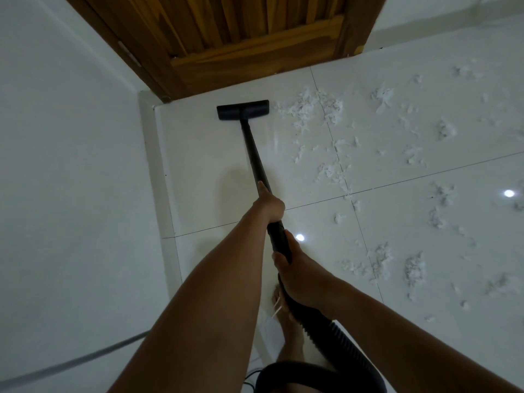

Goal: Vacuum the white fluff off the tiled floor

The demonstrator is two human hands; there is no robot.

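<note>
A black vacuum head (pixel 243 109) lies flat on the white tiled floor (pixel 204 154), close to the wooden door. Its black wand (pixel 251 150) runs back toward me. My left hand (pixel 269 205) grips the wand partway up. My right hand (pixel 295 268) holds the black handle just behind it, where the ribbed hose (pixel 334 338) begins. White fluff (pixel 309 107) lies in clumps right beside the head's right end and is scattered over the tiles further right (pixel 414 268). The strip of floor under the wand shows no fluff.
A wooden door (pixel 226 32) closes the far side. A white wall (pixel 71 165) and its skirting (pixel 158 177) run along the left. My bare foot (pixel 289 330) stands beneath my hands. The hose loops at the bottom (pixel 317 375), with a thin cable (pixel 251 375) beside it.
</note>
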